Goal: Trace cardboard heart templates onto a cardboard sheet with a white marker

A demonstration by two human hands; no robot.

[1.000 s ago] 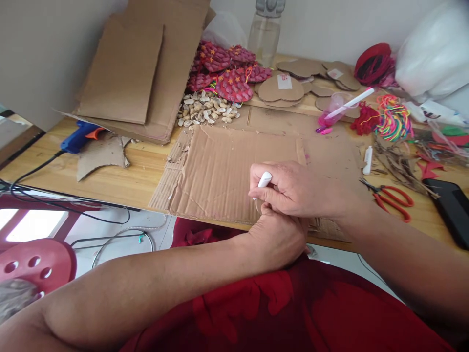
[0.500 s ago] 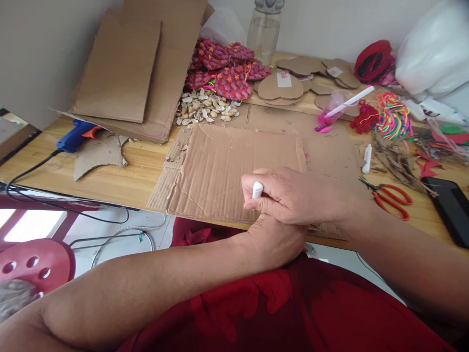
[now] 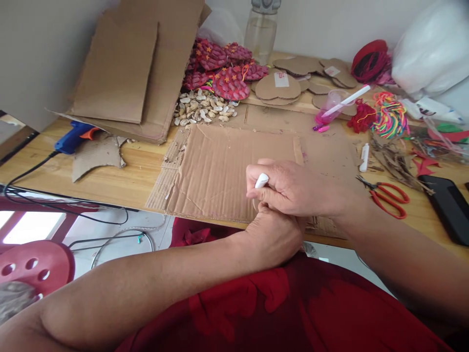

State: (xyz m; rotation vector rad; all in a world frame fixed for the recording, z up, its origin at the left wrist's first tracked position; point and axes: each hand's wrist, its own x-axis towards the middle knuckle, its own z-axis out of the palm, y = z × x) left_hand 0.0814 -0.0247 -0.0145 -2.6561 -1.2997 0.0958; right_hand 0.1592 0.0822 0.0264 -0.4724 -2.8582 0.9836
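Note:
My right hand (image 3: 293, 188) is closed in a fist around a thin white-ended tool (image 3: 261, 180). Only its rounded white end shows above the thumb, so its kind is hidden. Right under it, my left hand (image 3: 276, 232) is bent inward with the thumb raised against the right hand. The left fingers are mostly covered, and what they grip cannot be made out. Both hands are over the near edge of a flat corrugated cardboard sheet (image 3: 220, 166) on the table.
Peanut shells (image 3: 205, 107) and pink shell-covered ornaments (image 3: 230, 83) lie behind the sheet. Left are a blue glue gun (image 3: 73, 137) and leaning cardboard (image 3: 113, 73). Right are red-handled pliers (image 3: 390, 198), a phone (image 3: 447, 208), coloured yarn (image 3: 390, 115) and cardboard cutouts (image 3: 278, 88).
My right hand has tilted and shifted slightly up and right, turning the white end with it. A little more of the left thumb shows below it.

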